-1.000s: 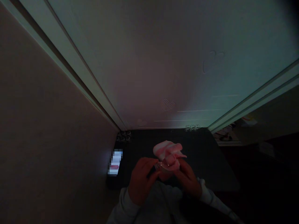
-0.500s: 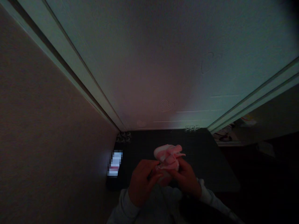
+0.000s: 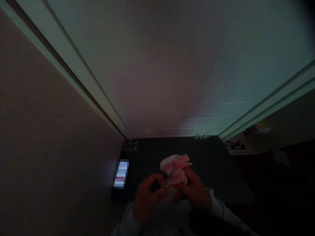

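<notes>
A soft, folded pink cloth [image 3: 175, 165] is held over the dark table, with a loose flap pointing right. My right hand [image 3: 196, 190] is closed on its right and lower side, the thumb pressed across the front. My left hand [image 3: 149, 196] curves in from the left, thumb and fingers pinching the edge of a small shiny, see-through piece [image 3: 165, 182] beside the cloth. What this piece is cannot be made out in the dim light. Below the thumbs hangs more pinkish material [image 3: 172, 195], blurred and dark.
A lit phone [image 3: 121, 173], its screen pixelated, lies at the table's left edge. Small clear round items stand at the back left [image 3: 130, 145] and back right [image 3: 202, 135] of the dark table [image 3: 211, 170]. A pale panel with heart patterns [image 3: 175, 112] rises behind; a wall borders the left.
My left hand has shifted slightly left and down, away from the pink cloth, showing more of the shiny piece. The cloth has moved a little left and down.
</notes>
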`<state>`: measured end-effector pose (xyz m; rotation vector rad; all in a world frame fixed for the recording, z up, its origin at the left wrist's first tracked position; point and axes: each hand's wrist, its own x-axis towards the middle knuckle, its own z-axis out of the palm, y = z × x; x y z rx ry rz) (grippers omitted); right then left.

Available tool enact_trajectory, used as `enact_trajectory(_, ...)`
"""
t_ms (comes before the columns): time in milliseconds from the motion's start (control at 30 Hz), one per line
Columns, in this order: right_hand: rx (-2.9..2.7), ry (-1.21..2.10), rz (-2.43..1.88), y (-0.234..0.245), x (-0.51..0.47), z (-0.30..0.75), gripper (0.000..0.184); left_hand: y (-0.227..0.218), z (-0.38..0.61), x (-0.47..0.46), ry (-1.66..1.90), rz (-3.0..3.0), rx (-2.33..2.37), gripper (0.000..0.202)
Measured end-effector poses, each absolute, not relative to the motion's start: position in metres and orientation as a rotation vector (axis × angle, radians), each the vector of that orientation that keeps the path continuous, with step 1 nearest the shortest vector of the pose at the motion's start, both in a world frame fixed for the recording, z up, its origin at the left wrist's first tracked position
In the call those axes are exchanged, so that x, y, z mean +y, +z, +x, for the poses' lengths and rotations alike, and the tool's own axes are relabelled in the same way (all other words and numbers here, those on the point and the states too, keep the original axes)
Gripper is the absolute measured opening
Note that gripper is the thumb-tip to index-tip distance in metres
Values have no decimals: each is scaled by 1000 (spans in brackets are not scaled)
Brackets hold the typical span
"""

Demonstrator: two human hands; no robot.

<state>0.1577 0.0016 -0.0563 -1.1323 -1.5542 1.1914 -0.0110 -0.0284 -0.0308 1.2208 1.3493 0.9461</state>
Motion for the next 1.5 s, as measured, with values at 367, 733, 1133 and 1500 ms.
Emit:
enact_trajectory(367, -1789, 808, -1048, -67, 3, 163, 12, -35, -9, -20, 740, 1208, 1468, 63)
enact_trajectory(733, -1265, 1435, -1273, -69, 1, 159, 14, -37, -20, -24, 942, 1233, 1289, 38)
enact_trajectory(1133, -1421, 1367, -1217, -64, -3, 156, 15, -34, -18, -23, 967, 1070, 1300, 13)
enact_trajectory(1500, -1736, 1043, -1102, -67, -9, 154, 15, -45, -10, -18, 1054, 856, 1169, 49)
